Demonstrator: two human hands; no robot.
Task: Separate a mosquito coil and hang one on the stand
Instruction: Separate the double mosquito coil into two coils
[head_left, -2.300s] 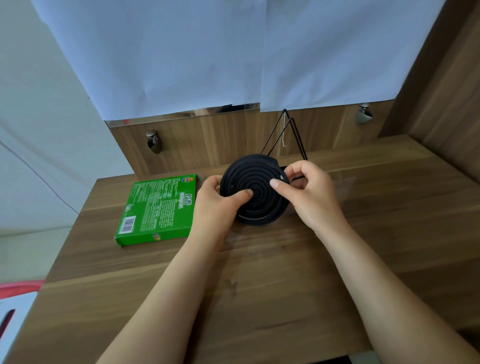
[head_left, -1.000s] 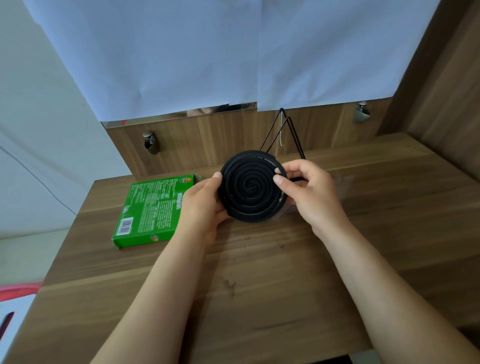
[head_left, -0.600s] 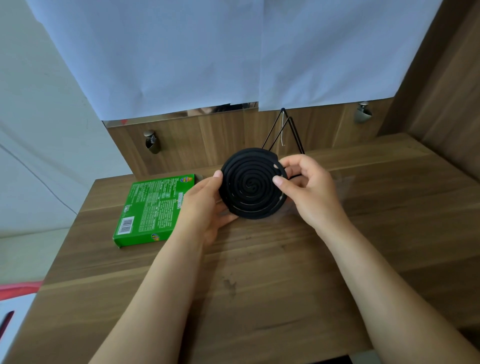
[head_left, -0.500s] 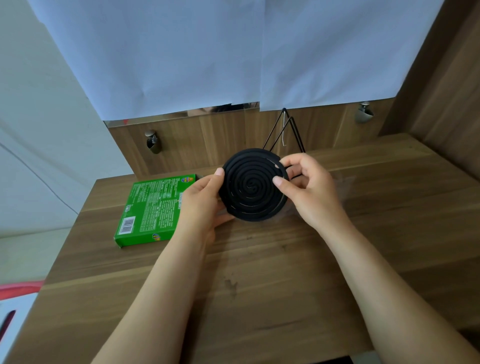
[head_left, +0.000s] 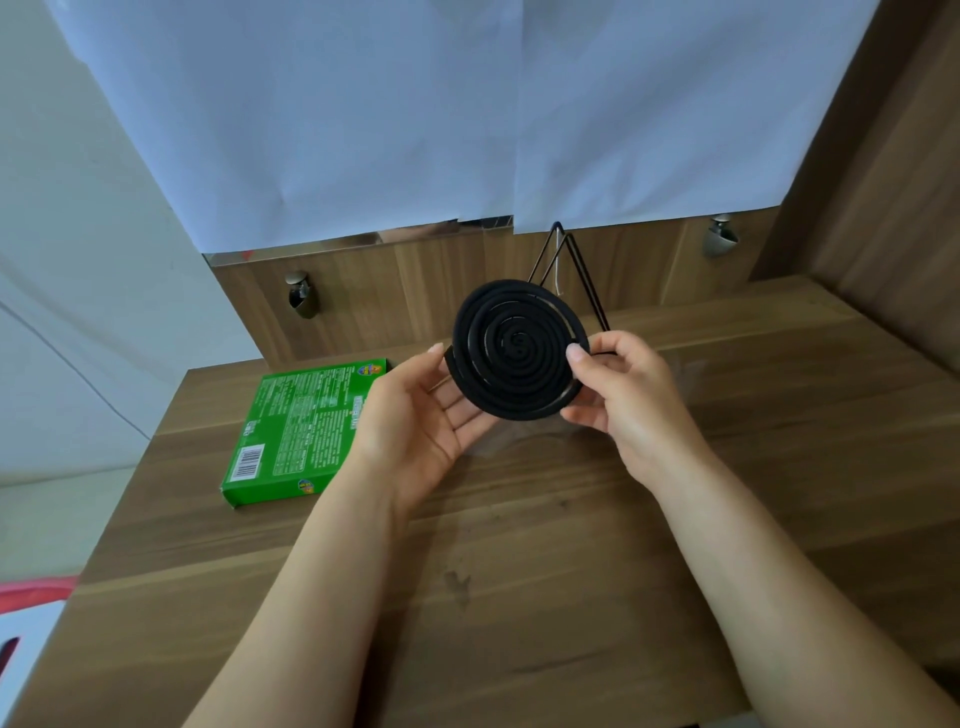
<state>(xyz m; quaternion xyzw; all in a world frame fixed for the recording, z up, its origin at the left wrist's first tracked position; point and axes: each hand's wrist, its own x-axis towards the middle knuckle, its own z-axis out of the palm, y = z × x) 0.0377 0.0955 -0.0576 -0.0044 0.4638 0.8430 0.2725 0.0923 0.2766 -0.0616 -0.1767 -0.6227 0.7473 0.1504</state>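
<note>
A black spiral mosquito coil (head_left: 519, 351), two coils still nested with narrow gaps showing between some rings, is held tilted up above the table. My left hand (head_left: 421, 421) cradles its left edge from below, palm up, thumb on the outer end of the spiral. My right hand (head_left: 621, 397) pinches the right rim between thumb and fingers. Behind the coil stands the black wire stand (head_left: 571, 270), a triangular frame whose lower part is hidden by the coil and my right hand.
A green mosquito coil box (head_left: 304, 426) lies flat on the wooden table (head_left: 571, 571) to the left. A clear plastic wrapper (head_left: 680, 371) lies by my right hand. A wooden back panel and a side wall at right bound the table.
The coil has been lifted off the table and tilted up to face me. My left thumb moved off the coil's face to its left edge, and gaps have opened between the rings.
</note>
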